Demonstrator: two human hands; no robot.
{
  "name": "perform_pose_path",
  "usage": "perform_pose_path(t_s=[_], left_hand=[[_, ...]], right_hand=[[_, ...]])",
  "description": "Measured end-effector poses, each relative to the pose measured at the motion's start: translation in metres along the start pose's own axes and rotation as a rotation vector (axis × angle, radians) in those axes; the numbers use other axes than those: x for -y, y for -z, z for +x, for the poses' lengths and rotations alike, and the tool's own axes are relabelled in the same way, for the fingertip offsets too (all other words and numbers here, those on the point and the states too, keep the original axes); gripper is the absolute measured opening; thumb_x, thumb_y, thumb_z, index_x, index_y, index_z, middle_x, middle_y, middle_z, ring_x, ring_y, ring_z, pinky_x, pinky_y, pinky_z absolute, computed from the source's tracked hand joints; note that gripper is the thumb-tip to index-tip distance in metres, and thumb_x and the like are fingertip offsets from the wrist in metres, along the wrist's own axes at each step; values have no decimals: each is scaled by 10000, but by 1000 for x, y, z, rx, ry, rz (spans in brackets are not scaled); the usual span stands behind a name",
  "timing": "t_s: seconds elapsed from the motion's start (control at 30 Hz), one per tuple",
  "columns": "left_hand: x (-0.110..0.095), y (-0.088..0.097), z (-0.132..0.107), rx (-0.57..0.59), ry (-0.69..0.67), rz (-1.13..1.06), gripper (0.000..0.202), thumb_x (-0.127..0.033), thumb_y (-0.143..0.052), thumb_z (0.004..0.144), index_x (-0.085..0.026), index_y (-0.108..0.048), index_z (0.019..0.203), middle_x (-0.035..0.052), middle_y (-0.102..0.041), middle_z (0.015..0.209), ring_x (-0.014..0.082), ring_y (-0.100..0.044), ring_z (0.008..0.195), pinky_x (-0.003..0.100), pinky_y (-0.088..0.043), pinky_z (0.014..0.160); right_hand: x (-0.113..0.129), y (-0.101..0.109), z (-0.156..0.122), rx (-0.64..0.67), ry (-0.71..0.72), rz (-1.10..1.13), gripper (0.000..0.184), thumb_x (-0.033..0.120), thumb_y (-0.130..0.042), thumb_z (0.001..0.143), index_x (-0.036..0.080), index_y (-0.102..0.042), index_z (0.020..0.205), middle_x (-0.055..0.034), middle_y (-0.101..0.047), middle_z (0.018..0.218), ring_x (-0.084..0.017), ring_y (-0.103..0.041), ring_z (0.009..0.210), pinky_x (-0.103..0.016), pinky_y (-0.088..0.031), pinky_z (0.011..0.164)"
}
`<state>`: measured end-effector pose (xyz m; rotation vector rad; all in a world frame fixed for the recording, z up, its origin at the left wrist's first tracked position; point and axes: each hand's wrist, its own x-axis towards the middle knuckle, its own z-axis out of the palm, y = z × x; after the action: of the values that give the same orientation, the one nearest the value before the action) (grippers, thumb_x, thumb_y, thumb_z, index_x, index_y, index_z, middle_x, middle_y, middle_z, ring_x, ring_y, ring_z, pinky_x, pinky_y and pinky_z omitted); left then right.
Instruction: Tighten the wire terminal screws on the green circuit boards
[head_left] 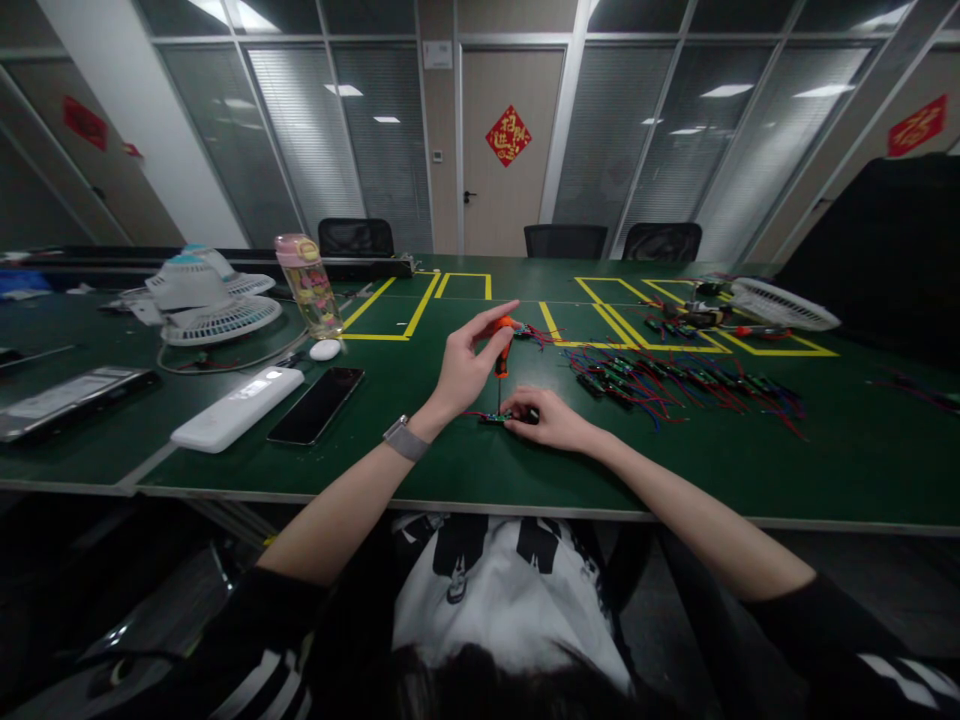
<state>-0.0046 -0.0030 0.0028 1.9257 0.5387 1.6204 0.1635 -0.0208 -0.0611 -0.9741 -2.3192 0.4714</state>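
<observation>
My left hand [474, 365] grips the orange and black handle of a screwdriver [503, 362], thumb and fingers around its upper part. The screwdriver stands upright, its thin shaft pointing down to a small green circuit board [493, 419] on the table. Whether the tip touches a screw is too small to tell. My right hand [547, 418] pinches the board's right end, its fingers closed and partly hiding it. Just beyond the screwdriver handle lies another small board [529, 331] with red and blue wires.
Several wired boards [675, 380] lie spread to the right on the green table [420, 480]. At left are a phone [317, 405], a white power bank [238, 408], a bottle [311, 290] and fans [202, 300]. A white fan head [784, 303] lies far right.
</observation>
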Motion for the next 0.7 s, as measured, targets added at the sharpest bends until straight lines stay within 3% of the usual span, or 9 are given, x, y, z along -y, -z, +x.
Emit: perform_pose_path(t_s=[0.13,0.3,0.47,0.7], left_hand=[[0,1,0,-78,-26,150,292,-333,-661,810,-269,-665,1095,30,-631,991,128,-581,835,282,-484,796],[0,4,2,-25,-22,83,315,-271,-445,916,-272,-625,1174,45,-618,1174,166,-568,1074,336,-450,941],[3,3,2,3,7,-35,397,-189,-356,914,-236,-576,1240,56,-656,1180,167,-625,1035,363,-465,953],[3,0,0,-28,-5,46,317,-276,-556,875,-231,-591,1187,51,-669,1059,148,-624,936,305,-495,846]], right_hand=[[-1,0,0,-3,2,-4,137,167,-609,780,154,-675,900,-4,-550,717,-120,-490,645,-234,-393,608],[-1,-1,0,-2,2,0,134,165,-612,782,155,-677,899,-3,-544,714,-117,-489,640,-230,-391,602],[-2,-1,0,-3,8,1,134,168,-611,784,155,-677,899,-3,-539,715,-119,-495,647,-231,-392,604],[-1,0,0,4,-3,1,135,170,-610,784,154,-677,901,-6,-555,722,-121,-496,652,-235,-395,609]])
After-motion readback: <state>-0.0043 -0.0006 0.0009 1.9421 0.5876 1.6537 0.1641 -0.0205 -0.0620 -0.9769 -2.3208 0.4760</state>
